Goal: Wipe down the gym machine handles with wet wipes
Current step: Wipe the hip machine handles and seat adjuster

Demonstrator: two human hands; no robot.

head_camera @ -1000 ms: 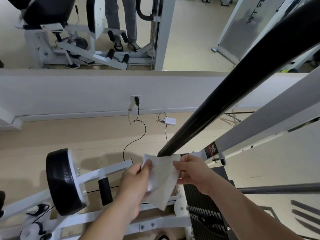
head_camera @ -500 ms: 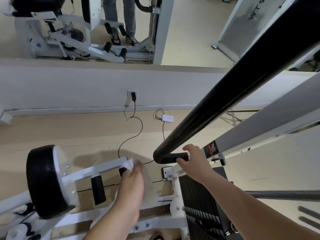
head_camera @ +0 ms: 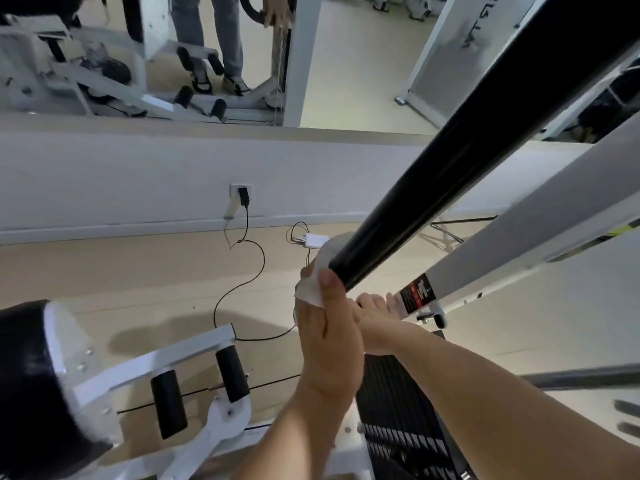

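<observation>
A thick black machine handle bar (head_camera: pixel 460 150) runs from the top right down to the middle of the view. A white wet wipe (head_camera: pixel 320 271) is wrapped round its lower end. My left hand (head_camera: pixel 327 327) grips the wipe round the bar, thumb on top of it. My right hand (head_camera: pixel 379 323) sits just behind and to the right, under the bar's end, its fingers largely hidden by my left hand and the frame.
A white frame beam (head_camera: pixel 519 237) with a warning label runs beside the bar. Below lie a black weight stack (head_camera: pixel 405 410), black foam rollers (head_camera: pixel 232 372) and a round black pad (head_camera: pixel 31 386). A cable (head_camera: pixel 242 282) and charger lie on the floor by the mirrored wall.
My left hand rose from near the rollers with the wipe and wrapped it round the bar's lower end. My right hand stayed at the bar's end, now partly hidden.
</observation>
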